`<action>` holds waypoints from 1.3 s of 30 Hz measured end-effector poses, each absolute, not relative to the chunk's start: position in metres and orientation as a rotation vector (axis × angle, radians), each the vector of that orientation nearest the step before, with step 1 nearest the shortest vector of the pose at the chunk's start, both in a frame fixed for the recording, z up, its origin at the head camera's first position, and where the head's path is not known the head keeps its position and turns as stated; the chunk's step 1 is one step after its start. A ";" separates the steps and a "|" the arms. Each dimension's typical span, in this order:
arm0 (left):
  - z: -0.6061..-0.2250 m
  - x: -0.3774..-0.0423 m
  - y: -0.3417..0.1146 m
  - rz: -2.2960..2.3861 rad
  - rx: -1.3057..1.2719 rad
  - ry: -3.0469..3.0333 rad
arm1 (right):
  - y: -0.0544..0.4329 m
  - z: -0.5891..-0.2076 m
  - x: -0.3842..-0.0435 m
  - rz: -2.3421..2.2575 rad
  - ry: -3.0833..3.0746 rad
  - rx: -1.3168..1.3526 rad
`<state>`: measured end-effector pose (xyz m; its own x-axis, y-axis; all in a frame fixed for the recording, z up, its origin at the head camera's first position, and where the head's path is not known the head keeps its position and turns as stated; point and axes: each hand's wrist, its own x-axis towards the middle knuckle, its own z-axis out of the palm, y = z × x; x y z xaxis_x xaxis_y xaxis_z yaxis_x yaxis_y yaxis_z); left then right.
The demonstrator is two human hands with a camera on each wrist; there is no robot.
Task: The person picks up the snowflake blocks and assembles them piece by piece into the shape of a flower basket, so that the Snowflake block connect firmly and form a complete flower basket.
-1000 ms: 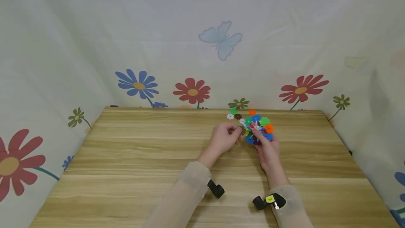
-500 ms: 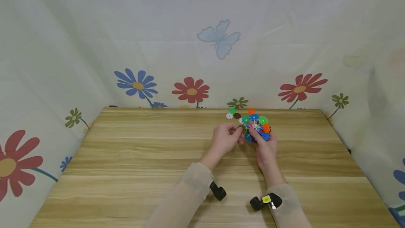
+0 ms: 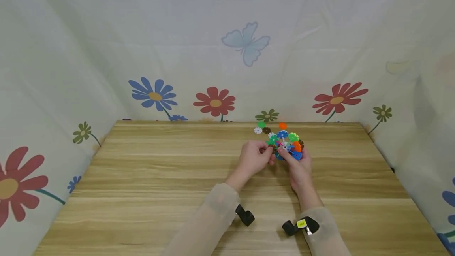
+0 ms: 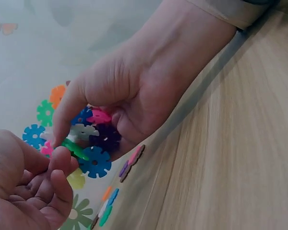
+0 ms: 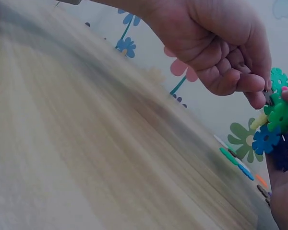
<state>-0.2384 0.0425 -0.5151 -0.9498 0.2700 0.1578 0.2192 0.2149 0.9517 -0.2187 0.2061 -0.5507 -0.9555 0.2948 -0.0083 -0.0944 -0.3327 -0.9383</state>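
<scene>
Pinching a brown disc (image 5: 268, 97) in the left hand (image 3: 254, 156), at nine o'clock of the cluster (image 3: 290, 146), newly tilted in the gripping right hand (image 3: 301, 166), seemingly to ease joining.

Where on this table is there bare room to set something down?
Widest: table left of the left sleeve, out to the left edge. Also bare: right of the right sleeve, to the right edge. Between them: a narrower strip, black devices intruding. Crowded: the far side right of centre, around left hand, right hand, cluster, loose discs.
</scene>
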 end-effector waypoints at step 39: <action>-0.529 -0.322 0.024 1.388 0.429 2.858 | 0.260 -0.547 -0.208 2.788 -1.393 -0.458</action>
